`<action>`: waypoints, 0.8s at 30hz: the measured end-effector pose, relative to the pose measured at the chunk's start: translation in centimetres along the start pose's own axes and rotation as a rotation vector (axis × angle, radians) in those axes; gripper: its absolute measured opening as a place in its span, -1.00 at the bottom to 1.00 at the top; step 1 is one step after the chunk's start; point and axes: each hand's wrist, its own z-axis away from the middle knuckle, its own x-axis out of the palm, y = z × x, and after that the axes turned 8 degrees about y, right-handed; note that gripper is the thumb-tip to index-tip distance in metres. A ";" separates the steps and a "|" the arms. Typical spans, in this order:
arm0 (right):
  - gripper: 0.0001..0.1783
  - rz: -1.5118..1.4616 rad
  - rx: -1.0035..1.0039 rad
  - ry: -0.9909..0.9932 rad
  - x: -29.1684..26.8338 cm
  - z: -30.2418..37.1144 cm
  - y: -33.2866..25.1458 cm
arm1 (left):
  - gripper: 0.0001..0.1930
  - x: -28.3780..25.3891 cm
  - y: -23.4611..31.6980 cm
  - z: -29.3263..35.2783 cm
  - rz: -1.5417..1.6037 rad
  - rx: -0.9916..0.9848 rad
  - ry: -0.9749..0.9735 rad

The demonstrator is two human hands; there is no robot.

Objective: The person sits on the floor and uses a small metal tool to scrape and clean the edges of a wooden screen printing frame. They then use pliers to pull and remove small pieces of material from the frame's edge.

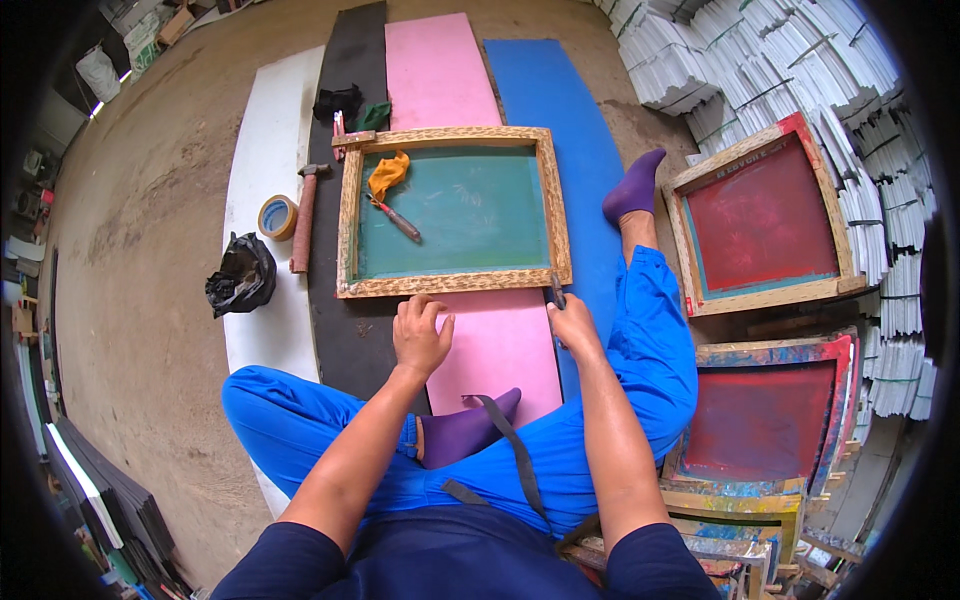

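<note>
In front of me lies a wooden screen-printing frame (450,286) with green mesh, flat on the coloured strips. My left hand (421,335) is open just below its near edge, fingers slightly bent and nothing in it. At the near right corner my right hand (574,325) is closed around a small dark hand tool (557,291), perhaps pliers; its tip meets the wood and its exact kind is unclear. On the mesh rest an orange cloth (388,175) and a screwdriver-like tool (400,220).
Left of the frame are a hammer (304,220), a tape roll (277,217) and a black plastic bag (242,274). Red-mesh frames (765,215) lean at my right, before stacked white bundles (745,55). My outstretched foot (634,187) is beside the green frame.
</note>
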 end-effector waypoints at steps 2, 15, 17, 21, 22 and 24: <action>-0.68 0.014 -0.001 0.009 0.0 -0.1 -0.4 | -0.79 0.2 -0.1 0.1 0.004 0.002 -0.006; -0.69 0.263 0.055 0.043 -1.5 1.0 -4.3 | -0.80 0.8 -0.8 0.6 -0.004 -0.002 0.000; -0.71 0.228 0.112 0.030 -1.7 1.4 -5.0 | -0.80 0.7 -0.6 0.3 -0.002 -0.023 -0.010; -0.81 0.136 0.024 0.083 -0.3 1.0 -2.5 | -0.80 1.1 -0.6 -0.1 0.009 -0.022 0.003; -0.85 -0.015 0.095 0.037 0.0 1.0 -2.1 | -0.80 1.2 -0.6 -0.1 0.009 -0.026 0.004; -0.89 -0.318 0.238 -0.053 0.5 1.0 -1.6 | -0.80 1.4 -0.7 -0.1 0.012 -0.035 0.005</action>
